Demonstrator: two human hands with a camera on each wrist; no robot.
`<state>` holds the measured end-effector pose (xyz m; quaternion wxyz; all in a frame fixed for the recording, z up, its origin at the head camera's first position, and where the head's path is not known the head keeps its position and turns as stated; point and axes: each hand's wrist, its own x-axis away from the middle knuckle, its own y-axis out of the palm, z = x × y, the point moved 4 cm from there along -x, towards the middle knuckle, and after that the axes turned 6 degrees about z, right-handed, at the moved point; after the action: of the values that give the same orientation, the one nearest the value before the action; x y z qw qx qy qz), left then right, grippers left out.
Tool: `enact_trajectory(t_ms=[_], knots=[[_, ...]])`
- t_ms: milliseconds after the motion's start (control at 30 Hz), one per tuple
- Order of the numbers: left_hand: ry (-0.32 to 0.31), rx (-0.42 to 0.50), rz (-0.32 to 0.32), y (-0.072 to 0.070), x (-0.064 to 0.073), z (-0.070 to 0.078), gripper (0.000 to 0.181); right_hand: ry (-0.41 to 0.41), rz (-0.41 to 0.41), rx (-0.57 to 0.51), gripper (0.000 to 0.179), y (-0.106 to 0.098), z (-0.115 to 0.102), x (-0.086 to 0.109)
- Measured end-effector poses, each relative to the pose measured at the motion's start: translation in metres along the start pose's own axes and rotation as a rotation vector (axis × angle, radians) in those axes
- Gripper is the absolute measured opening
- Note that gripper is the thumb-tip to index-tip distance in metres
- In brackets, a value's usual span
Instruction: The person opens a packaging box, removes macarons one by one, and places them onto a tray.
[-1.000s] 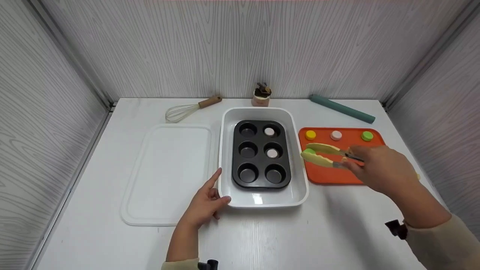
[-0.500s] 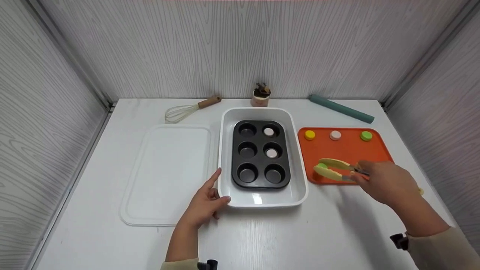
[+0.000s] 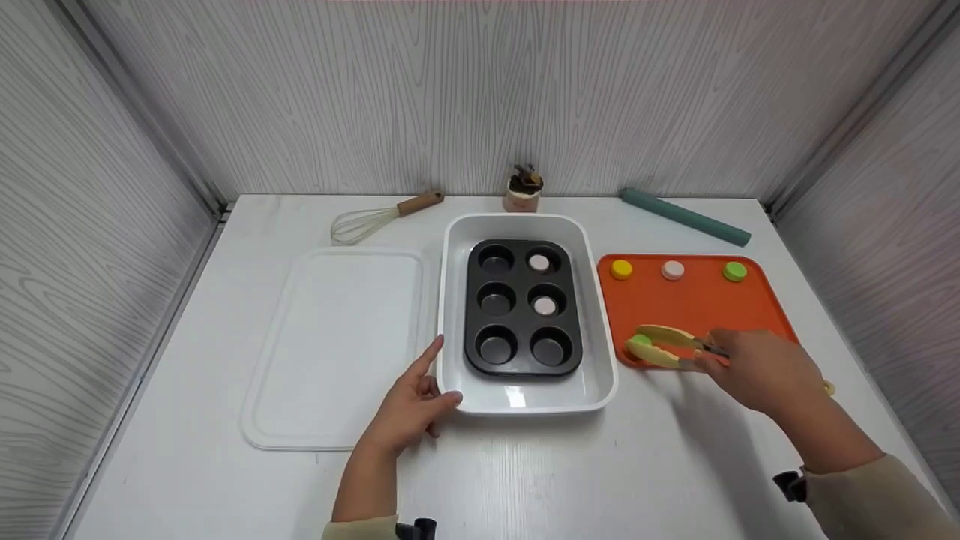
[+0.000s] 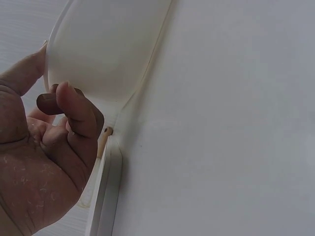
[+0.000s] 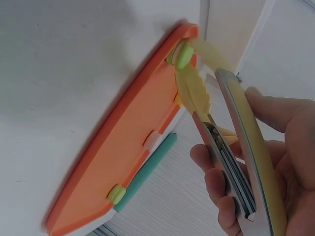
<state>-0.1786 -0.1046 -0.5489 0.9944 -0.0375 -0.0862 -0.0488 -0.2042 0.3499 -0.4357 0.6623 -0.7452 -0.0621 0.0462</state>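
Note:
My right hand (image 3: 765, 371) grips yellow-tipped tongs (image 5: 246, 147) over the orange tray (image 3: 697, 307). Between the tongs' tips is a green macaron (image 5: 183, 56), at the tray's near left corner. Along the tray's far side sit a yellow macaron (image 3: 621, 269), a pink macaron (image 3: 673, 270) and another green macaron (image 3: 735, 271). My left hand (image 3: 405, 412) touches the near left corner of a white bin (image 3: 525, 396), index finger straight along its side and thumb at the rim. Inside the bin is a dark muffin tin (image 3: 521, 300), with pink macarons (image 3: 544, 305) in two right-hand cups.
A white lid (image 3: 337, 345) lies left of the bin. Behind stand or lie a whisk (image 3: 386, 217), a small cup-shaped dessert (image 3: 523, 191) and a green rolling pin (image 3: 684, 216). Wood-grain walls (image 3: 480, 97) close off the back and both sides.
My right hand has brought the tongs and green macaron from the tray's left edge toward its near left corner, down in the view. The left hand stays put.

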Motion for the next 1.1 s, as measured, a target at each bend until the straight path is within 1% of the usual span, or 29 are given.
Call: enact_trajectory(t_ms=[100, 267, 533, 633, 700, 900, 1100], knots=[[0.001, -0.001, 0.002, 0.0, 0.0, 0.0, 0.097, 0.005, 0.009, -0.003, 0.051, -0.002, 0.0, -0.001], [0.005, -0.003, 0.002, 0.0, 0.001, 0.001, 0.096, 0.014, 0.052, -0.003, 0.056, -0.012, -0.006, -0.004], [0.011, 0.006, 0.004, 0.0, 0.003, 0.001, 0.094, -0.03, 0.134, -0.004, 0.059, -0.031, -0.042, -0.022], [0.014, 0.006, 0.001, 0.001, 0.003, 0.001, 0.094, -0.031, 0.118, 0.017, 0.065, -0.034, -0.056, -0.033], [0.012, 0.006, 0.003, 0.001, 0.003, 0.001, 0.094, -0.029, 0.099, 0.022, 0.066, -0.035, -0.065, -0.041], [0.011, 0.012, -0.006, 0.002, 0.002, -0.001, 0.095, -0.042, 0.045, 0.025, 0.054, -0.033, -0.087, -0.065], [0.015, 0.012, -0.008, 0.0, 0.002, 0.0, 0.095, -0.05, -0.025, 0.009, 0.044, -0.023, -0.098, -0.088]])
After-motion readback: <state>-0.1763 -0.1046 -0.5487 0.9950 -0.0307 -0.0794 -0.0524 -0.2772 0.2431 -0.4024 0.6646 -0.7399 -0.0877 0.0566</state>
